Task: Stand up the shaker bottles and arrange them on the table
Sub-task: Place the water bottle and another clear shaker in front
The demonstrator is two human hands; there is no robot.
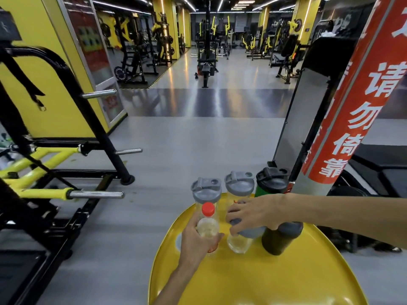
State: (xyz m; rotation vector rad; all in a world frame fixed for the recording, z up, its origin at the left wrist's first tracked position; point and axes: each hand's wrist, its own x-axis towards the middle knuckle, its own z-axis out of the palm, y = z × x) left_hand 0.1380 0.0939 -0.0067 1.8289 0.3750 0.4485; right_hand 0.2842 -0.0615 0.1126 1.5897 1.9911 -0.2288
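Observation:
Several bottles stand upright on a round yellow table (286, 278). At the far edge are two clear shakers with grey lids (206, 190) (239, 183) and a green shaker with a black lid (272, 180). My left hand (198, 241) grips a clear bottle with a red cap (208, 221) holding pale liquid. My right hand (253, 213) is closed over the grey lid of a clear shaker (239, 242) in the front row. A dark shaker (280, 237) stands just right of it, touching my wrist.
A grey pillar with a red sign (352, 119) rises right behind the table. A black weight rack with steel pegs (97, 150) and yellow bars fills the left. Grey gym floor stretches ahead toward more machines.

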